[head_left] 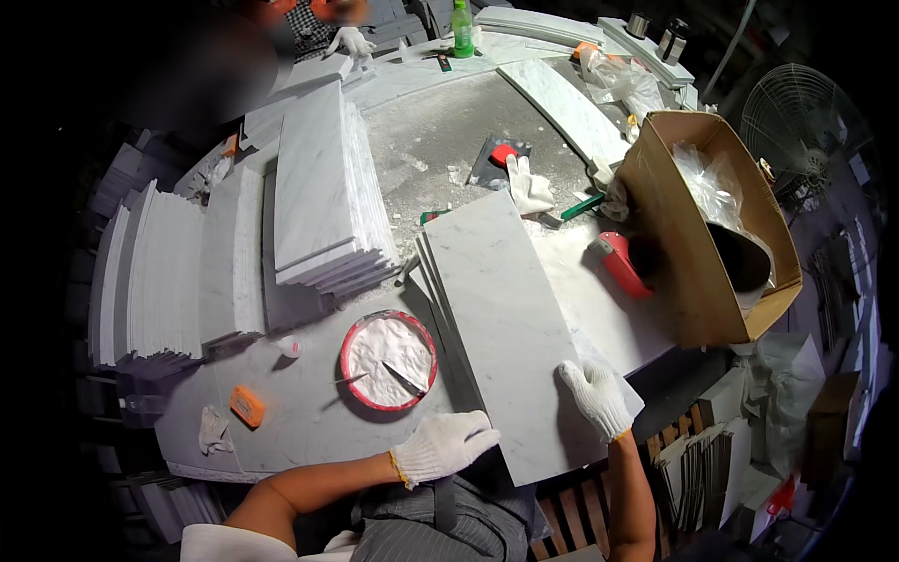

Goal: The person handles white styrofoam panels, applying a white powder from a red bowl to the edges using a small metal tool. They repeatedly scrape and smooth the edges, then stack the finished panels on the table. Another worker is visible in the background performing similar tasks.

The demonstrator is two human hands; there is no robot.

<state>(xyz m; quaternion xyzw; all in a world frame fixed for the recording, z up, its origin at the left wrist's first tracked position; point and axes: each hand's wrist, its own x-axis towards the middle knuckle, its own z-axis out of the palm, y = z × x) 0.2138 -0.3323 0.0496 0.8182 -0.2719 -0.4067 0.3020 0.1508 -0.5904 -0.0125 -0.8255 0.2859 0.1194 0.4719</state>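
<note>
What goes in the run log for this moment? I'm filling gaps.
left hand: on marble slab near edge | right hand: on slab's right edge | red-rimmed dish: beside slab
</note>
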